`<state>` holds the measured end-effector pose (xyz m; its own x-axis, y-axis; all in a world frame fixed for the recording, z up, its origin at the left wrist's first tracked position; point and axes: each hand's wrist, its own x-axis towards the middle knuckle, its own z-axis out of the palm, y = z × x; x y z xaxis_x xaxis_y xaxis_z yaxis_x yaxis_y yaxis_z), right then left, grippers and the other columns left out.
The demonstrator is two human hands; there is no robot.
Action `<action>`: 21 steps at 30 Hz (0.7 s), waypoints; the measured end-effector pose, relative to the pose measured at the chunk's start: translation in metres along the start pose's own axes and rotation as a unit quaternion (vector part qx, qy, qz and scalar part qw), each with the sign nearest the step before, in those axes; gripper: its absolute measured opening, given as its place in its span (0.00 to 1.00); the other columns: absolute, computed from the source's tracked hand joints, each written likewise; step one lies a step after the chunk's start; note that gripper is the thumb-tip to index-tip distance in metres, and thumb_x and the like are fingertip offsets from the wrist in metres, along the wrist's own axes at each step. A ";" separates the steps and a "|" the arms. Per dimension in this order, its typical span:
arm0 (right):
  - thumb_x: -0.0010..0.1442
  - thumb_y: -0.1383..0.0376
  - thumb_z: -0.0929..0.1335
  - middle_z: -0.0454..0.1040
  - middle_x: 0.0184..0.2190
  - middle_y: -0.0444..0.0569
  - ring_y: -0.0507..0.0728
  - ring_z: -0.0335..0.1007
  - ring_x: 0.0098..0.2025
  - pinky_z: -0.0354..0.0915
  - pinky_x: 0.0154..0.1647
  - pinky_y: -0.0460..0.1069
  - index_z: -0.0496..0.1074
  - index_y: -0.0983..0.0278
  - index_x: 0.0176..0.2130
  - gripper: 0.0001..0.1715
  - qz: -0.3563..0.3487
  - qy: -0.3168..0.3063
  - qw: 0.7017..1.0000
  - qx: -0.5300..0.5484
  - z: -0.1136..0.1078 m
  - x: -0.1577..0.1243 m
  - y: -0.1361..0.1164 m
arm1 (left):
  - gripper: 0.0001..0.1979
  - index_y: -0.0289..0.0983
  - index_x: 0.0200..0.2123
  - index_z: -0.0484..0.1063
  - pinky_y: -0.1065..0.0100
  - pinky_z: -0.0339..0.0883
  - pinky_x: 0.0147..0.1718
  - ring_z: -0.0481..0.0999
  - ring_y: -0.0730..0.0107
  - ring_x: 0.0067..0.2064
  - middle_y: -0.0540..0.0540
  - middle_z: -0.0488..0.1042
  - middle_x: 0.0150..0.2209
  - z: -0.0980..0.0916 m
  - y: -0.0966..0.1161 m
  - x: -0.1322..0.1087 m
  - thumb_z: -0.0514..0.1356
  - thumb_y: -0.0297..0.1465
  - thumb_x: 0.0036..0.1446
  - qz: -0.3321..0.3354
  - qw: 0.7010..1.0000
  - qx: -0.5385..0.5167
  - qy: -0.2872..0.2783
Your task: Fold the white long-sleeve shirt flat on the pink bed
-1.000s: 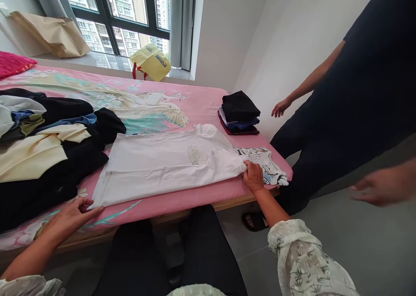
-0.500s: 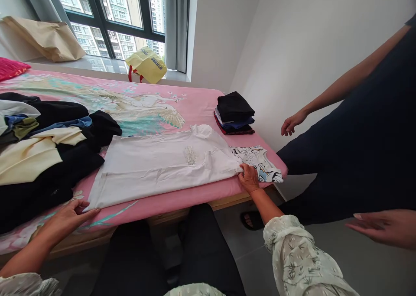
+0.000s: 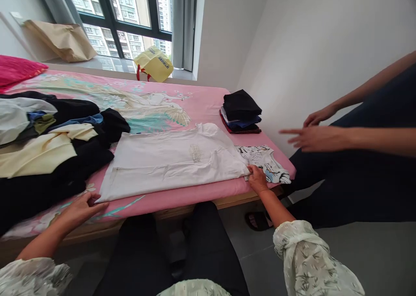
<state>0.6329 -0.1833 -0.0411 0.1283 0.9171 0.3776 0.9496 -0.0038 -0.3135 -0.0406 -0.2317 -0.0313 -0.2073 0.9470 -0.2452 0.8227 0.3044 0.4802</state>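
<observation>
A white T-shirt, folded lengthwise with small printed text on it, lies flat along the near edge of the bed. My left hand is at its lower left corner, thumb and forefinger apart, fingertips beside the cloth. At the other end my right hand pinches the shirt's near right corner. A white patterned shirt lies partly beneath that end. Behind it stands a stack of folded clothes, black on top.
Loose clothes are heaped on the left of the pink bed sheet. A yellow bag and a brown paper bag rest by the window. Another person's hand reaches in at right, beside dark trousers.
The other person's nearer hand has risen and now points toward the bed. The view has shifted slightly left. My hands stay at the same ends of the white T-shirt.
</observation>
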 end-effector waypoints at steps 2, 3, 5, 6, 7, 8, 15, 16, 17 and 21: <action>0.45 0.74 0.59 0.72 0.39 0.52 0.62 0.63 0.44 0.58 0.48 0.57 0.67 0.65 0.45 0.26 0.013 0.021 1.000 -0.002 -0.004 0.000 -0.013 | 0.30 0.33 0.42 0.67 0.66 0.63 0.43 0.72 0.57 0.43 0.41 0.73 0.41 -0.004 0.005 -0.009 0.60 0.48 0.41 0.003 1.000 0.006 -0.009; 0.46 0.73 0.59 0.71 0.41 0.54 0.63 0.61 0.47 0.56 0.50 0.59 0.66 0.66 0.46 0.25 0.007 0.032 0.999 -0.003 -0.006 -0.001 -0.022 | 0.29 0.32 0.43 0.67 0.66 0.63 0.42 0.72 0.57 0.42 0.41 0.73 0.41 -0.006 0.009 -0.015 0.59 0.47 0.43 0.003 1.000 0.005 -0.008; 0.49 0.71 0.60 0.70 0.45 0.55 0.64 0.59 0.51 0.53 0.54 0.60 0.67 0.65 0.45 0.22 -0.035 0.041 0.999 0.002 -0.008 -0.003 -0.042 | 0.26 0.33 0.45 0.67 0.66 0.64 0.42 0.73 0.59 0.41 0.41 0.73 0.42 -0.007 0.017 -0.027 0.56 0.45 0.47 -0.001 1.000 0.000 0.018; 0.51 0.71 0.60 0.69 0.45 0.54 0.63 0.59 0.52 0.52 0.55 0.59 0.67 0.65 0.44 0.19 -0.067 0.037 0.997 0.009 -0.008 -0.006 -0.053 | 0.25 0.34 0.45 0.67 0.66 0.63 0.43 0.73 0.59 0.42 0.41 0.73 0.43 -0.005 0.021 -0.032 0.54 0.45 0.48 -0.001 0.999 0.005 0.049; 0.53 0.70 0.60 0.69 0.45 0.53 0.62 0.59 0.52 0.51 0.56 0.58 0.67 0.64 0.44 0.17 -0.101 0.027 0.994 0.019 -0.007 -0.008 -0.064 | 0.23 0.35 0.44 0.68 0.65 0.63 0.45 0.72 0.59 0.44 0.41 0.73 0.43 -0.003 0.025 -0.036 0.53 0.44 0.50 0.007 0.996 0.014 0.090; 0.54 0.69 0.60 0.70 0.44 0.52 0.61 0.60 0.51 0.52 0.57 0.58 0.67 0.63 0.43 0.15 -0.133 0.012 0.990 0.033 -0.006 -0.010 -0.074 | 0.21 0.36 0.43 0.69 0.64 0.61 0.48 0.71 0.58 0.46 0.40 0.72 0.43 0.000 0.029 -0.038 0.52 0.43 0.51 0.023 0.991 0.025 0.132; 0.57 0.67 0.60 0.72 0.38 0.51 0.59 0.63 0.44 0.60 0.49 0.54 0.68 0.63 0.39 0.11 -0.200 -0.042 0.972 0.115 0.016 -0.007 -0.135 | 0.19 0.36 0.46 0.70 0.62 0.50 0.59 0.64 0.58 0.56 0.40 0.70 0.51 0.004 0.059 -0.007 0.52 0.36 0.53 0.098 0.982 0.006 0.160; 0.57 0.67 0.60 0.72 0.38 0.51 0.59 0.63 0.43 0.60 0.49 0.54 0.68 0.64 0.39 0.11 -0.194 -0.039 0.973 0.120 0.019 -0.004 -0.141 | 0.19 0.36 0.46 0.70 0.61 0.50 0.59 0.64 0.57 0.56 0.39 0.70 0.51 0.000 0.063 0.003 0.53 0.35 0.52 0.090 0.985 -0.006 0.149; 0.57 0.68 0.60 0.72 0.38 0.52 0.59 0.63 0.43 0.61 0.49 0.54 0.68 0.64 0.40 0.12 -0.192 -0.039 0.973 0.123 0.021 -0.002 -0.147 | 0.19 0.35 0.45 0.70 0.61 0.50 0.58 0.64 0.57 0.56 0.39 0.71 0.50 -0.004 0.067 0.013 0.54 0.35 0.51 0.079 0.987 -0.020 0.137; 0.57 0.70 0.59 0.72 0.40 0.50 0.58 0.64 0.46 0.60 0.51 0.53 0.68 0.63 0.42 0.14 -0.201 -0.060 0.970 0.121 0.026 -0.001 -0.165 | 0.20 0.35 0.41 0.71 0.63 0.62 0.46 0.71 0.56 0.47 0.40 0.75 0.41 -0.020 0.076 0.048 0.62 0.36 0.42 0.010 0.993 -0.087 0.078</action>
<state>0.4690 -0.1732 -0.0125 -0.2871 0.8651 0.4112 0.8193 0.4442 -0.3625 0.0014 -0.1608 0.0104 -0.2833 0.9530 -0.1073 0.7266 0.2863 0.6245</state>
